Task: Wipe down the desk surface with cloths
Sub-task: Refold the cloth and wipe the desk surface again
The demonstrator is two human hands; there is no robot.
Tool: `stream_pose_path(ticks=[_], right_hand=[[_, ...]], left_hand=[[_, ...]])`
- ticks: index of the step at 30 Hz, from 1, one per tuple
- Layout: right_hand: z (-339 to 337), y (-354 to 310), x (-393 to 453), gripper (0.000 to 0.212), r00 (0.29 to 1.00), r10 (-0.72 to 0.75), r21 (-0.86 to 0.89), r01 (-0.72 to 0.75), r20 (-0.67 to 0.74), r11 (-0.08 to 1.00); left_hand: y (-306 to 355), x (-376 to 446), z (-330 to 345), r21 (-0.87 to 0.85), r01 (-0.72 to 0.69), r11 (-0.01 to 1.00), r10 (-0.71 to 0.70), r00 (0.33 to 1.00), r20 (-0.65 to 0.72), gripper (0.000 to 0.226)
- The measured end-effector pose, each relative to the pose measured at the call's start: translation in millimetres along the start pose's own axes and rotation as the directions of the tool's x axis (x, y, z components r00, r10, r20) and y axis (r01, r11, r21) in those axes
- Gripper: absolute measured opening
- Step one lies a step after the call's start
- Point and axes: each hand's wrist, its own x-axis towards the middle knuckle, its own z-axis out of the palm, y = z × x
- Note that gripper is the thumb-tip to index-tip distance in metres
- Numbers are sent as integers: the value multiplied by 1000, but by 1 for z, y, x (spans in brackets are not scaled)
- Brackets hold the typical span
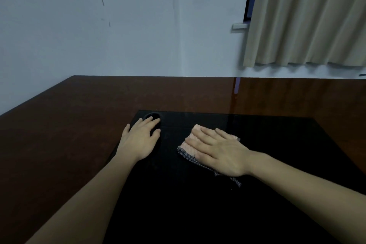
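A folded cloth (190, 144), pink on top with a grey mesh edge, lies on the black desk surface (198, 204). My right hand (217, 152) lies flat on the cloth with straight fingers and presses it down. My left hand (141, 139) rests flat on the black surface to the left, fingers spread, its fingertips at a round black grommet hole (152, 118) near the far left corner. Most of the cloth is hidden under my right hand.
The black desk sits against a dark brown wooden table (69, 125) that runs to the left and behind. A pale wall (118, 25) stands behind, and beige curtains (307, 16) hang over a window at the upper right.
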Motion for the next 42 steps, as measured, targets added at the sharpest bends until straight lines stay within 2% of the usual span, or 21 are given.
stream_pose_path(ticks=[5,11,15,18,24,28,31,34,38,42], right_hand=[[-3,10,10,57,999,49,8,-49,-1,999],[-15,43,73,58,975,219,0,-220,-47,976],[-19,39,90,58,969,240,10,-240,-54,971],[-18,21,79,57,982,184,-1,-184,-33,983],[-2,-35,23,57,997,-72,-20,73,37,997],[-3,-35,21,55,993,-103,0,103,52,995],[-9,-29,43,57,998,-55,-4,55,39,998],[-14,-17,82,59,999,52,0,-52,-13,999],[-25,-11,138,59,982,180,4,-180,-55,984],[-30,-17,158,59,976,208,20,-208,-64,978]], left_hand=[[-1,1,1,6,2,1000,-2,1000,-3,50],[-1,0,1,-10,2,1000,-2,1000,-1,50],[-1,-1,-1,-22,3,1000,-4,1000,-12,50],[0,0,-3,-42,-1,999,0,1000,-25,51],[-13,-8,-17,-52,-37,998,32,994,-104,50],[-38,-13,-26,-52,19,998,-23,997,-73,49],[-60,-17,-29,-37,62,997,-63,997,-35,49],[-71,-18,-27,-29,102,994,-102,995,-7,48],[-71,-14,-20,-7,107,994,-107,994,-30,48],[-72,-17,-19,3,98,995,-98,994,-40,49]])
